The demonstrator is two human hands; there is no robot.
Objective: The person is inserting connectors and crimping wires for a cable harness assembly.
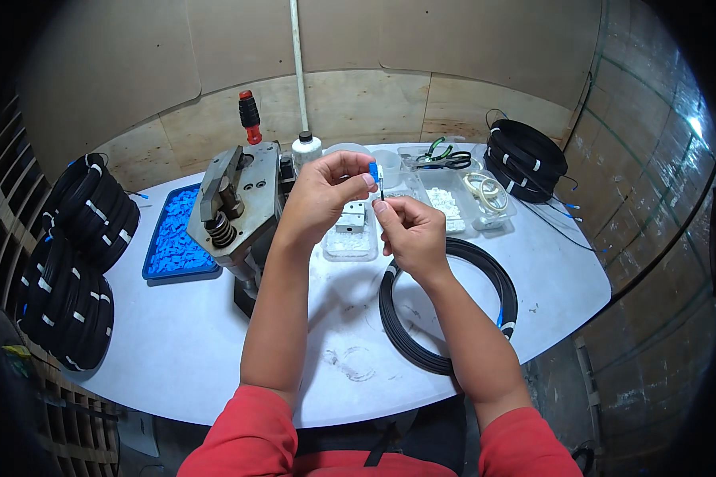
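Note:
My left hand [324, 197] is raised over the middle of the table, its thumb and finger pinching a small blue connector [373, 170]. Just below and to its right, my right hand [416, 237] grips a thin black cable [383, 191] between thumb and forefinger. The cable's end points up beside the connector; whether it sits inside is too small to tell. Under my right forearm lies a coil of black cable [410, 348], bound with white ties, a blue tip showing on its right side.
A metal hand press [256, 183] stands left of my hands, beside a blue tray [184, 276] of blue parts. Black coils [65, 306] are stacked at far left, another stack [525, 157] at back right. Behind my hands are a white bottle [306, 149], pliers [437, 149] and clear boxes [497, 226].

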